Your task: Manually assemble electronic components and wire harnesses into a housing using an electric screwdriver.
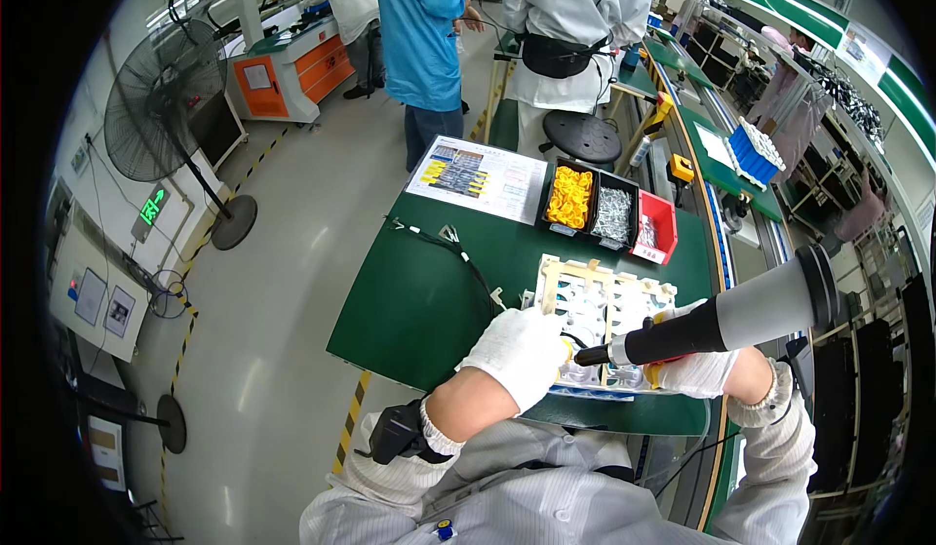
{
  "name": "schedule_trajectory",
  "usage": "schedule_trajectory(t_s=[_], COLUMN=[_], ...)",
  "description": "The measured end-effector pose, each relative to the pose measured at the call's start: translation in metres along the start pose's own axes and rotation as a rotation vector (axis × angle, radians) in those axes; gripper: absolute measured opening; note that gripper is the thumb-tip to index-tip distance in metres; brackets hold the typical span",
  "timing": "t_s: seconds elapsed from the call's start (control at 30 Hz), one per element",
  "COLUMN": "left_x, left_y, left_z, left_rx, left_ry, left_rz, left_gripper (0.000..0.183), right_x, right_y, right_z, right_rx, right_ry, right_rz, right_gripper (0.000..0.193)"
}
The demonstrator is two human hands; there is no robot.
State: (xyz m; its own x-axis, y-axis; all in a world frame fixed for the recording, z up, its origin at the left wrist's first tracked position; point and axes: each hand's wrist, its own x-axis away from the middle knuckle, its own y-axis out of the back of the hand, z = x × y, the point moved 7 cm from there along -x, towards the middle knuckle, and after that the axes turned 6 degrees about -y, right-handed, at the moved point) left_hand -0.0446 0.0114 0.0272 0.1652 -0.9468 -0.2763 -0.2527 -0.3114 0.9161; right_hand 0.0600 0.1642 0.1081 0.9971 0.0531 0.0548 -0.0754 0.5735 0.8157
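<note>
Held both striped, white-sleeved arms (pixel 390 482) forward and converging. Angled the white-gloved left hand (pixel 522 355) rightward, back uppermost, beyond a bare wrist (pixel 471 404); pointed the white-gloved right hand (pixel 697 376) leftward, partly hidden from view.

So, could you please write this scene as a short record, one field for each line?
Left hand: white-gloved, at left side of white assembly, near tip of black-and-grey driver
Right hand: white-gloved, partly hidden behind driver, seemingly gripping it
Table: green
Beyond assembly: yellow parts and metal parts in black bins; red bin at right
Left of assembly: dark cables
</note>
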Motion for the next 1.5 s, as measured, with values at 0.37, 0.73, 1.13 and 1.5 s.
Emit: schedule_trajectory(t_s=[0.37, 0.73, 1.13, 1.5], left_x=[0.0, 0.008, 0.01, 0.004], left_y=[-0.001, 0.004, 0.009, 0.006], left_z=[-0.001, 0.0, -0.004, -0.007], left_rx=[-0.026, 0.03, 0.055, 0.047], left_ry=[-0.026, 0.018, -0.052, -0.068], left_rz=[0.017, -0.042, -0.142, -0.056], left_gripper=[0.016, 0.012, 0.009, 0.015], right_x=[0.0, -0.017, -0.009, 0.064], right_y=[-0.002, 0.015, 0.088, 0.032], right_z=[-0.002, 0.039, -0.076, -0.381], right_rx=[-0.026, 0.239, 0.114, -1.06], right_ry=[-0.107, 0.201, -0.349, -0.483], right_rz=[-0.017, -0.186, -0.224, -1.222], right_gripper=[0.024, 0.03, 0.022, 0.022])
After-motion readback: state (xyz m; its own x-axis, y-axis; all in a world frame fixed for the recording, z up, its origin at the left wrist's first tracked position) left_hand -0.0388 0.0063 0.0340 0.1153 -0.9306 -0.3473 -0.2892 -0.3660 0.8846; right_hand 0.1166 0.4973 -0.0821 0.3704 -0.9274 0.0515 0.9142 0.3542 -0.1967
